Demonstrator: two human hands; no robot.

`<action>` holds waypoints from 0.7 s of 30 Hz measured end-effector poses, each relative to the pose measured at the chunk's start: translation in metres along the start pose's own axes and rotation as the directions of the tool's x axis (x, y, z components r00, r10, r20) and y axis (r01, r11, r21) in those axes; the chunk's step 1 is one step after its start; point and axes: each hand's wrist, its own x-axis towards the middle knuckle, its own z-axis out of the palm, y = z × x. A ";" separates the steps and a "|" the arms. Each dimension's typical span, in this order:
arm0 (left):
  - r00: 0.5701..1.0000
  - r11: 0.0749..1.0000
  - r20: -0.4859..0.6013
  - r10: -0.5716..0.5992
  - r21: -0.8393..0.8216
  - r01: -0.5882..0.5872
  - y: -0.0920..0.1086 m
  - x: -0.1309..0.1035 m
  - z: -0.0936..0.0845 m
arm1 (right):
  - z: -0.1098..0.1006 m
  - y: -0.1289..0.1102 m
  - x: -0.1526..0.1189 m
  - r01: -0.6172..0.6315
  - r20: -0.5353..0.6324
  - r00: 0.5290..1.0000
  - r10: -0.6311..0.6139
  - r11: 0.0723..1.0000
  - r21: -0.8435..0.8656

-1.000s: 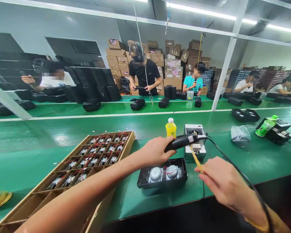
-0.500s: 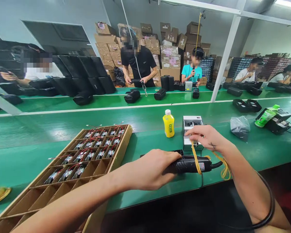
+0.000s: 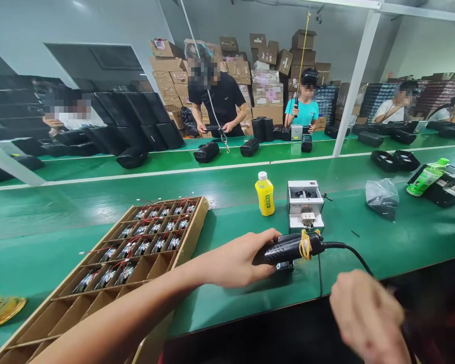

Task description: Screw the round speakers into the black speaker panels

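Observation:
My left hand (image 3: 242,258) is closed round a black electric screwdriver (image 3: 284,248), which lies sideways over the green bench. A yellow band (image 3: 305,245) is wound round the tool near its cable end, and the black cable (image 3: 347,246) runs right toward my other hand. Under the tool shows part of a dark object (image 3: 286,266) that I cannot identify. My right hand (image 3: 367,316), blurred at the lower right by the bench edge, has its fingers curled in; what they hold, if anything, is hidden. Just behind the screwdriver stands a silver-grey screw feeder (image 3: 305,205).
Left of my hands lies a divided cardboard tray (image 3: 191,237) with several wired speakers. A yellow bottle (image 3: 265,194), a plastic bag (image 3: 381,197) and a green bottle (image 3: 426,178) stand farther back. Co-workers sit or stand across the green bench (image 3: 227,177), among black cases.
My right hand has let go of the yellow band and moved down and right, away from the feeder. The band is now wrapped tight round the screwdriver, which my left hand still holds.

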 end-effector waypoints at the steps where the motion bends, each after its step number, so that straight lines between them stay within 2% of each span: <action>1: 1.000 1.000 -0.006 0.008 -0.003 -0.008 0.000 0.000 -0.003 | 0.008 0.012 -0.001 -0.038 0.094 0.995 0.035 0.999 0.027; 2: 1.000 1.000 -0.018 0.011 0.000 -0.011 0.000 -0.001 -0.006 | 0.014 0.023 -0.002 -0.084 0.142 0.987 0.078 0.996 0.039; 3: 0.999 1.000 -0.033 0.010 0.002 -0.010 0.000 -0.002 -0.009 | 0.017 0.034 -0.004 -0.127 0.126 0.984 0.122 0.991 0.035; 4: 0.999 1.000 -0.043 0.011 -0.007 -0.011 0.002 -0.004 -0.011 | 0.018 0.042 -0.007 -0.165 0.026 0.986 0.164 0.986 0.022; 5: 0.999 0.999 -0.042 0.017 -0.031 -0.018 0.003 -0.005 -0.013 | 0.017 0.050 -0.010 -0.193 -0.140 0.971 0.191 0.981 0.003; 6: 0.999 0.997 -0.028 0.028 -0.072 -0.030 0.005 -0.006 -0.014 | 0.014 0.055 -0.014 -0.207 -0.332 0.924 0.189 0.978 -0.021; 8: 0.998 0.985 0.029 0.060 -0.165 -0.054 0.010 -0.007 -0.015 | 0.007 0.062 -0.017 -0.208 -0.635 0.765 0.107 0.974 -0.086; 9: 0.995 0.977 0.060 0.079 -0.204 -0.065 0.012 -0.006 -0.015 | 0.004 0.064 -0.015 -0.199 -0.710 0.702 0.055 0.972 -0.121; 10: 0.991 0.969 0.086 0.098 -0.233 -0.076 0.015 -0.005 -0.014 | 0.002 0.065 -0.011 -0.185 -0.739 0.673 0.012 0.971 -0.152; 11: 0.988 0.964 0.099 0.115 -0.251 -0.087 0.019 -0.004 -0.013 | 0.001 0.065 -0.006 -0.164 -0.736 0.677 -0.018 0.971 -0.175; 13: 0.984 0.958 0.114 0.136 -0.270 -0.101 0.026 0.000 -0.010 | 0.003 0.065 0.007 -0.124 -0.679 0.733 -0.035 0.975 -0.184; 15: 0.983 0.955 0.124 0.136 -0.280 -0.097 0.034 0.002 -0.007 | 0.011 0.068 0.013 -0.113 -0.603 0.798 0.005 0.984 -0.141; 17: 0.985 0.962 0.129 0.114 -0.260 -0.077 0.040 0.005 -0.001 | 0.023 0.074 0.007 -0.134 -0.544 0.836 0.071 0.988 -0.077; 21: 0.994 0.979 0.105 -0.007 -0.202 0.028 0.039 0.020 0.023 | 0.050 0.079 -0.035 -0.208 -0.541 0.829 0.142 0.976 -0.064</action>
